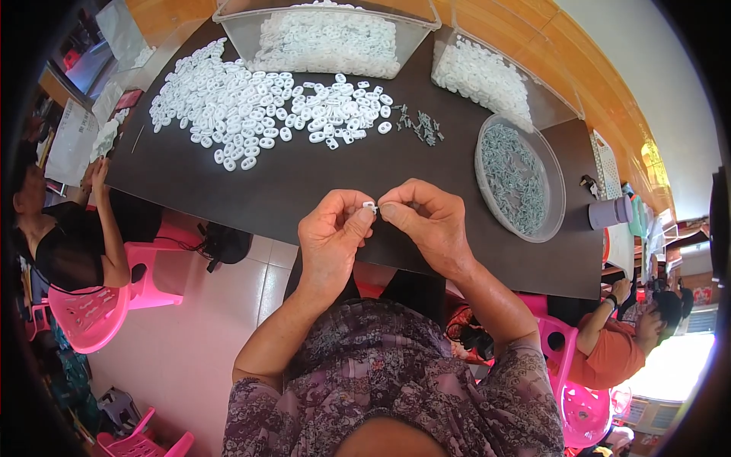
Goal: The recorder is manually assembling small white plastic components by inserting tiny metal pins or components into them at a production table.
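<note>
Over the near edge of the dark table (266,186), my two hands meet fingertip to fingertip. My left hand (331,236) pinches a small white plastic piece with holes (370,205) between thumb and forefinger. Right beside it, my right hand (430,228) is closed in a pinch at the piece's right side; whatever it holds is too small and hidden to name. Beyond my hands lie a large heap of white oval two-hole pieces (221,99) and a smaller heap of them (343,110). Some small grey screws (426,128) are scattered to the right of these.
A round transparent tub (560,194) of grey screws stands at the right. Two transparent bins (236,34) (560,107) of white pieces line the back. A lidded purple-grey cup (605,215) is at the right edge. People sit on pink chairs (156,278) at both sides.
</note>
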The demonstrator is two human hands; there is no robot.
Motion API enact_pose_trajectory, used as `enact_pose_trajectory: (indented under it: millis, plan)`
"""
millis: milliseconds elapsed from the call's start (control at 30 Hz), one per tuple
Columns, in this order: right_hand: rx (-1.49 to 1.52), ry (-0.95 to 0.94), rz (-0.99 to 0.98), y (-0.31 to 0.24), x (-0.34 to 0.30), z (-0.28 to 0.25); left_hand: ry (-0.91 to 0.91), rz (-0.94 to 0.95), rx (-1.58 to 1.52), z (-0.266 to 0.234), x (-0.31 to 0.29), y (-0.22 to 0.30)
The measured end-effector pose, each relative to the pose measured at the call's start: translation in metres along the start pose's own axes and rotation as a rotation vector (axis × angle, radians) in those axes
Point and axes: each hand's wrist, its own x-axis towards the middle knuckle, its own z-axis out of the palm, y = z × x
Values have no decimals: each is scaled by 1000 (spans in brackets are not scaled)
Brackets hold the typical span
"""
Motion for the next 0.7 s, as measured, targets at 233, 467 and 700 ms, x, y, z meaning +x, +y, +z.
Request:
enact_pose_trajectory:
  millis: [233, 467, 700]
  plan:
    - [-46, 11, -15, 3, -2, 3, 26, 115, 69, 3, -4, -6]
    - [-71, 35, -22, 2, -3, 9, 125, 373, 366, 9, -6, -15]
    - [-147, 69, -96, 1, -1, 9, 120, 163, -15, 17, -6, -7]
